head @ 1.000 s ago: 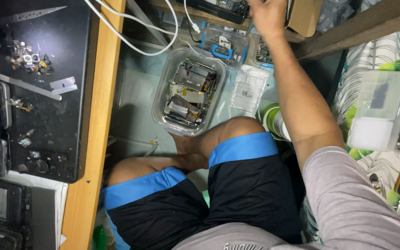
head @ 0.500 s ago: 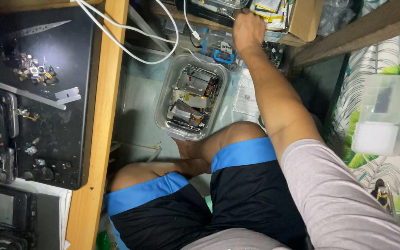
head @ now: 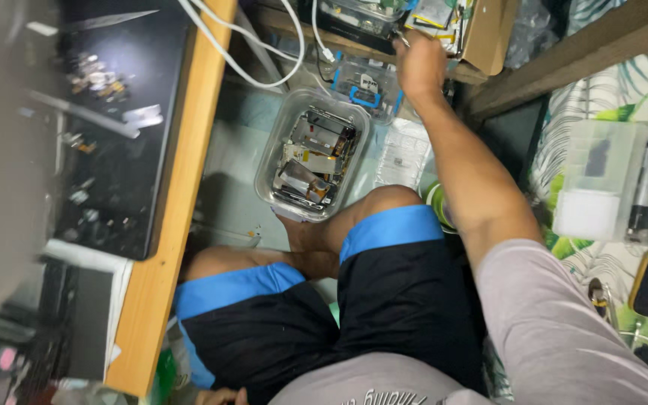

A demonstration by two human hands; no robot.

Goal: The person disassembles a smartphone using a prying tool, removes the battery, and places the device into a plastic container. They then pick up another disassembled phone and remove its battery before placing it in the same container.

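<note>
We reach our right hand (head: pixel 420 66) into the cardboard box (head: pixel 489 34) of parts beyond the clear tub (head: pixel 279 146); whether its fingers grip anything, we cannot tell. Our left hand is unseen. Next comes a careful pick.

My clear glossy plastic tub (head: pixel 273 178) holds shiny metal parts (head: pixel 313 154); beside it, the smooth wooden surface (head: pixel 178 187) carries a matt black mat (head: pixel 125 150).

One hand (head: pixel 420 67), one clear tub of phone parts (head: pixel 313 154), one black mat (head: pixel 114 127), two white cables (head: pixel 241 45)
</note>
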